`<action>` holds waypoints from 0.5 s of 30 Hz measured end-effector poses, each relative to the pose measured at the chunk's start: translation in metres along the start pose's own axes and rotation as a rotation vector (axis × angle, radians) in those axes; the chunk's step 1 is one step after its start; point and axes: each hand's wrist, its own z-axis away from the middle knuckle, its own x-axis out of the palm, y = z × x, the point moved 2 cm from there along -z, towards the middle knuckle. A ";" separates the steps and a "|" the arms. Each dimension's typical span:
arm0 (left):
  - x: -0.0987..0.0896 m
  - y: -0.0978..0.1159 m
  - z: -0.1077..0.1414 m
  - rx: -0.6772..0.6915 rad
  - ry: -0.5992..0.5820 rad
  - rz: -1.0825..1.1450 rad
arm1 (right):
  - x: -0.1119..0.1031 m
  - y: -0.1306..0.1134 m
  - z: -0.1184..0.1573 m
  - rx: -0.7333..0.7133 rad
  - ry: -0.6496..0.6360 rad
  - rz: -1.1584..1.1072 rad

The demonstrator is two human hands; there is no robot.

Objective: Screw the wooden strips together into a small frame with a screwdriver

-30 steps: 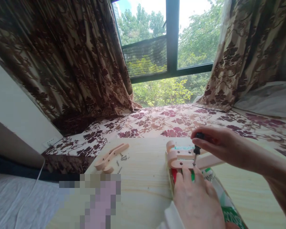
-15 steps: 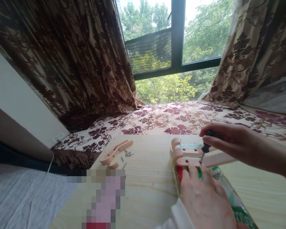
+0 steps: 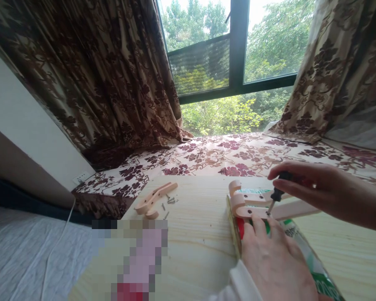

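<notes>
My right hand (image 3: 326,190) is closed around the black handle of a screwdriver (image 3: 278,191). Its metal shaft leans down to a hole in a pale wooden hook piece (image 3: 238,205) with curved ends and several dark holes. My left hand (image 3: 275,255) lies over the near side of that piece, fingertips pressed on the wood close to the screwdriver tip; its thumb is hidden. Under the wood is a flat green, white and red packet (image 3: 327,282). A similar wooden piece (image 3: 155,200) lies at the left, beside several small screws (image 3: 171,201).
The pale wooden tabletop (image 3: 200,200) carries all of this. A pixelated patch (image 3: 144,255) hides something at its front left. Behind it are a flower-patterned covered ledge (image 3: 207,154), curtains (image 3: 119,83) and a window (image 3: 238,54). A bed-like surface (image 3: 25,251) is at lower left.
The whole view has shifted slightly, so things appear a little farther right. Both hands keep the same places on the screwdriver and the wooden piece.
</notes>
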 end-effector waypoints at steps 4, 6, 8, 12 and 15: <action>-0.004 0.002 0.004 0.038 -0.023 -0.006 | 0.004 0.002 -0.003 -0.015 -0.018 -0.037; -0.009 0.004 0.007 0.066 -0.037 -0.046 | 0.006 0.007 -0.006 -0.006 0.015 0.000; -0.011 0.007 0.010 0.174 -0.061 -0.115 | 0.007 0.012 -0.008 0.007 0.047 0.054; -0.005 0.001 0.007 0.257 0.003 -0.175 | 0.004 0.008 -0.004 -0.008 0.005 0.029; 0.001 -0.003 0.004 0.266 0.084 -0.164 | 0.002 0.000 -0.001 -0.019 -0.032 -0.038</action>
